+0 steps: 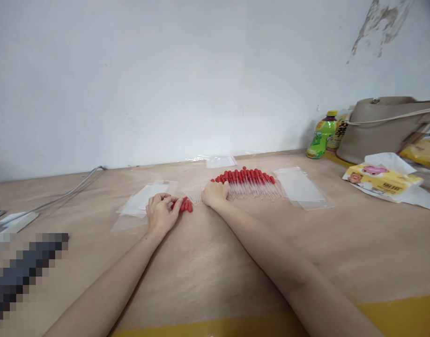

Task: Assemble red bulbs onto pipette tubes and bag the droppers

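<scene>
A fanned row of droppers point(248, 177) lies on the brown-covered table, their red bulbs toward the wall and their thin clear tubes toward me. Over the row's left end, my right hand point(215, 193) is closed, its fingertips hidden behind the hand. Left of it, a small bunch of droppers point(186, 205) points the other way, red bulbs to the left and clear tubes reaching toward my right hand. My left hand point(163, 210) curls its thumb and fingers round the bulbs of this bunch. Clear bags with white sheets point(141, 199) lie beside and partly behind my left hand.
More clear bags with white sheets point(301, 186) lie right of the row, and another bag point(221, 162) is by the wall. Farther right are a green bottle point(322, 135), a grey-beige bag point(383, 126) and a tissue pack point(381, 180). A grey cable point(72, 189) runs along the left.
</scene>
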Motion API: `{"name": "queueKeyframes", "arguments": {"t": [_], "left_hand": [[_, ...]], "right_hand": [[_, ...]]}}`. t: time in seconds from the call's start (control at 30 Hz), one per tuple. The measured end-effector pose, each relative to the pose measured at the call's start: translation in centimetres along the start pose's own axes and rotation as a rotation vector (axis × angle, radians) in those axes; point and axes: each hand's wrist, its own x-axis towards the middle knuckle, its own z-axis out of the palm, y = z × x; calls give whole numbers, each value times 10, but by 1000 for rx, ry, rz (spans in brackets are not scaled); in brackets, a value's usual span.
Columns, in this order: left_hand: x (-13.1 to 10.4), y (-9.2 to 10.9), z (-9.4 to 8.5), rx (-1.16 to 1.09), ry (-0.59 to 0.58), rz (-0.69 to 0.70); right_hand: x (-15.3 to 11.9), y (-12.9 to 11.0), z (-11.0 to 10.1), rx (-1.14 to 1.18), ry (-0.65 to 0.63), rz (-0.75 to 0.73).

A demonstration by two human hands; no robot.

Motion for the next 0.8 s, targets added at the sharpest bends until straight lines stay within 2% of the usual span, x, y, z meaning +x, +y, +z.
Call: {"name": "queueKeyframes", "arguments": {"t": [0.13,0.23,0.3,0.4,0.47,0.53,0.67,0.73,0.8], "left_hand": [[3,-8,5,-42,-15,-14],[5,-12,8,-56,15,1],[6,-12,8,-81,88,26],[3,-4,3,-169,255,98],[-3,7,-3,-258,280,198],[-11,19,-10,-364,166,339],[-25,40,-18,-517,-190,570],[-30,46,-20,-527,-306,592],[-33,50,-21,-513,-339,565]], "right_hand": [[-13,5,-4,-25,71,-39],[-31,21,-9,-33,178,-100],[-47,40,-12,-29,247,-147],[-71,77,-16,32,382,-297],[-86,102,-18,111,428,-355],[-98,123,-21,161,424,-407],[-108,143,-22,254,470,-534],[-108,142,-22,259,479,-595],[-108,138,-24,223,468,-619]]}}
